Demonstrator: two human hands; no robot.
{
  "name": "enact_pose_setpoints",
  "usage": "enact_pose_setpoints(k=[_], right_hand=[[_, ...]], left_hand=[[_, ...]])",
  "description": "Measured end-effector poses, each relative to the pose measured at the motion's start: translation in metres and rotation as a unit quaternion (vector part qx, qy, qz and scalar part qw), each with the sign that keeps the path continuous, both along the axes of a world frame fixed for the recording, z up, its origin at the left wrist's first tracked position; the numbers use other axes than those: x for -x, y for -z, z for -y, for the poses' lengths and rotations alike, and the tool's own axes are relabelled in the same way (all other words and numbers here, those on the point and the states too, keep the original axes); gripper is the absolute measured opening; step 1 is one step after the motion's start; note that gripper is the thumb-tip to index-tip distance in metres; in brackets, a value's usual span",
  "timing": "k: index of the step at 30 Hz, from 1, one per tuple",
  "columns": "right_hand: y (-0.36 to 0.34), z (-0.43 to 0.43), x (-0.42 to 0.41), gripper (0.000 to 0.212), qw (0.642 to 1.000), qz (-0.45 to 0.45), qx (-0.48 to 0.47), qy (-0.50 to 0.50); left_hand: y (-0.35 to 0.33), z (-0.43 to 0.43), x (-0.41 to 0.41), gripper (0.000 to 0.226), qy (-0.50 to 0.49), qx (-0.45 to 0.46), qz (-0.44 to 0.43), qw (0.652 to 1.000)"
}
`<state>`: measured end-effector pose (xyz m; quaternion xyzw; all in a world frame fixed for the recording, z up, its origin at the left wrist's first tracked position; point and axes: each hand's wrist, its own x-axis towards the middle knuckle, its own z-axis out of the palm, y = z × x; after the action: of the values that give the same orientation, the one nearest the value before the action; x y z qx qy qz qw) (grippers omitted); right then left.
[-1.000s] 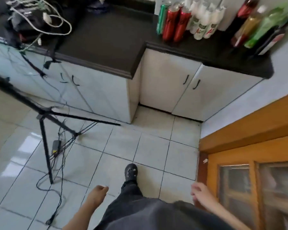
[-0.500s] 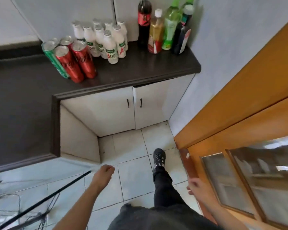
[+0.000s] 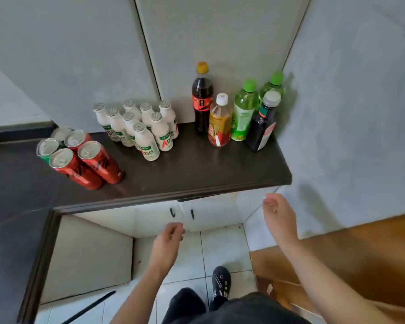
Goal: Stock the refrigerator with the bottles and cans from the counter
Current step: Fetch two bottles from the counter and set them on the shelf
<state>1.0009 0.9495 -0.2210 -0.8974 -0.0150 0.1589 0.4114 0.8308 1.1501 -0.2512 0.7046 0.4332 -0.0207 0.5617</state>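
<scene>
Hovering below the front edge of the counter (image 3: 197, 176), the left hand (image 3: 167, 239), lower centre, holds nothing, fingers loosely curled; the right hand (image 3: 278, 216), to its right, is relaxed and empty. On the counter stand cans (image 3: 96, 164) at mid-left, small white bottles (image 3: 147, 143) centre, tall bottles (image 3: 220, 122) right.

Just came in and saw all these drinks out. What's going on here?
A person stands at the dark counter, with the left hand and right hand both empty and held out just short of its edge. Nothing is picked up yet. On the counter stand red and green cans, a cluster of small white bottles and five taller bottles in the corner. No refrigerator is in view.
</scene>
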Motion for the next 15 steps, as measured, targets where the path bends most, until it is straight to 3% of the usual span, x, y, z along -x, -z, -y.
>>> enact_pose_setpoints(k=[6, 10, 15], right_hand=[[-0.041, -0.055, -0.078, 0.038, 0.985, 0.114, -0.105, 0.071], [-0.062, -0.076, -0.116, 0.026, 0.972, 0.186, -0.108, 0.091], [-0.074, -0.088, -0.154, 0.046, 0.975, 0.201, -0.057, 0.073]], left_hand=[[-0.060, -0.029, -0.109, 0.013, 0.029, -0.096, 0.158, 0.982], [-0.085, -0.047, -0.182, 0.025, 0.069, -0.158, 0.228, 0.958], [-0.094, -0.060, -0.254, 0.044, 0.105, -0.213, 0.286, 0.928]])
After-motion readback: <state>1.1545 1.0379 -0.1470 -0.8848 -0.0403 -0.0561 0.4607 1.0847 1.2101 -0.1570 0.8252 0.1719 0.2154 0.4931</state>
